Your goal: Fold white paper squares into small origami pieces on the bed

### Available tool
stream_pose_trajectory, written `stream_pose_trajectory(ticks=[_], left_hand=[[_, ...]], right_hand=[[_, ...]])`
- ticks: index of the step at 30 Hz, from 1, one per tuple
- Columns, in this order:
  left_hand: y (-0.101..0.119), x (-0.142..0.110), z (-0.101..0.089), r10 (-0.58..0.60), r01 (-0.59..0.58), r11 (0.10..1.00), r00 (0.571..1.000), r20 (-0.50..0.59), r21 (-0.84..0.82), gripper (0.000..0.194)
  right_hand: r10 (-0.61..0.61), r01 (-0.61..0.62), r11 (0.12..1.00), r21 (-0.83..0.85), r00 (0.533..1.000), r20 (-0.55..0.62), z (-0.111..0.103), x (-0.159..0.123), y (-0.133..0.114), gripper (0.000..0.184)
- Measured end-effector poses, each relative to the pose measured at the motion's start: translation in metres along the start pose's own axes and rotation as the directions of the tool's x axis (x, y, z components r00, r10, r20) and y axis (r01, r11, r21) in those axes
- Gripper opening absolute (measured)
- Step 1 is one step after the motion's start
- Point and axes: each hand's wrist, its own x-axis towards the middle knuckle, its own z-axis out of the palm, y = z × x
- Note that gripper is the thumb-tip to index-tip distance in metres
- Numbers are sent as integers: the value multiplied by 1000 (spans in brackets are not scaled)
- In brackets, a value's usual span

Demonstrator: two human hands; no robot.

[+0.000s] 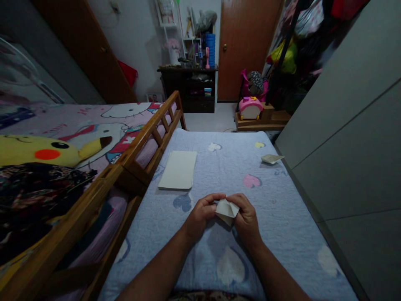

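Observation:
My left hand (pixel 202 213) and my right hand (pixel 246 215) meet over the blue bedsheet (pixel 282 217), both pinched on a small folded piece of white paper (pixel 226 209) held between them. The paper is creased into a pointed shape and sits just above the sheet. A stack of flat white paper sheets (pixel 178 169) lies ahead and to the left of my hands. A finished folded paper piece (pixel 272 158) rests near the right edge of the bed.
A wooden bed rail (pixel 147 146) runs along the left, with a second bed, a yellow plush toy (pixel 46 150) and dark cloth beyond it. A grey wardrobe (pixel 351 125) stands on the right. A dark shelf unit (pixel 191 90) and a brown door (pixel 244 46) are at the back.

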Motion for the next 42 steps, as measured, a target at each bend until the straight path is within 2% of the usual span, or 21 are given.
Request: stream_pose_trajectory(ticks=[2, 5, 9, 11, 16, 20, 24, 27, 33, 37, 42], left_hand=[[-1, 2, 1, -21, 19, 1000, 998, -61, -21, 48], [-2, 6, 5, 8, -7, 1000, 983, -186, 8, 45], [-2, 9, 10, 54, -43, 998, 968, -247, 51, 48], [-1, 9, 10, 65, -51, 997, 965, -253, 62, 47], [1, 8, 7, 90, -68, 994, 960, -264, 89, 45], [2, 10, 6, 126, -94, 989, 941, -313, 117, 43], [5, 16, 4, 130, -93, 987, 940, -314, 130, 45], [6, 19, 3, 112, -73, 987, 950, -290, 143, 47], [10, 21, 6, 34, 20, 977, 970, -242, 214, 40], [14, 21, 12, -9, 59, 966, 980, -198, 252, 39], [16, 25, 17, 16, 42, 965, 976, -217, 259, 37]], right_hand=[[-10, 10, 1000, -8, 1000, 24, 1, -1, -1, 30], [-31, 33, 999, -28, 998, 62, 2, -1, -4, 23], [-61, 65, 997, -52, 996, 71, 2, 0, -8, 13], [-27, 29, 998, -50, 999, 45, 3, -1, -8, 13], [148, -148, 989, 9, 988, -34, 6, -5, -5, 25], [251, -248, 967, 50, 965, -69, 6, -7, -4, 13], [281, -278, 958, 76, 959, -36, 4, -6, -1, 6], [255, -253, 965, 63, 967, -27, 2, -4, 1, 4], [74, -75, 997, -5, 995, -71, -2, 0, 0, 12], [57, -57, 998, 14, 994, -88, -3, 0, -1, 12], [68, -62, 995, 81, 994, -84, -3, 0, -3, 15]])
